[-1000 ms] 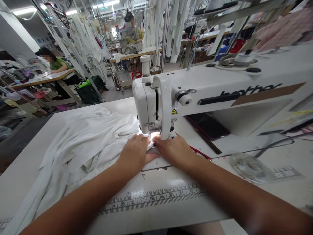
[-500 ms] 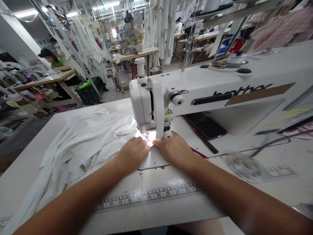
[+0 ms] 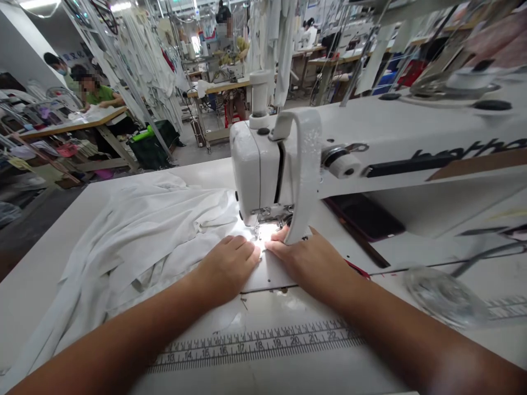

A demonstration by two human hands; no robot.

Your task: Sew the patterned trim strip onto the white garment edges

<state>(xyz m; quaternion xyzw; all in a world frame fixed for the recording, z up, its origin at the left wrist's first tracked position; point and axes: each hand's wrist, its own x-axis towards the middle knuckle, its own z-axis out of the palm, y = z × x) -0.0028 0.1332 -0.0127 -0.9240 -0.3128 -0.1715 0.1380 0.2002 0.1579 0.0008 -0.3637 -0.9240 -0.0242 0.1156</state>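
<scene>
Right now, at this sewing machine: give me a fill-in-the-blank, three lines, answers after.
The left hand presses on ____ fabric, with the right hand beside it.
Under the arm of the sewing machine, a dark ____ lies on the table.
A co-worker at the far-left table wears a ____ top.

Missing words: white; phone; green.

needle area (image 3: 260, 226) lost in glare, machine arm (image 3: 411, 140) cut off at right edge

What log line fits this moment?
Brother sewing machine | left hand: flat on white fabric | right hand: flat on white fabric
</scene>
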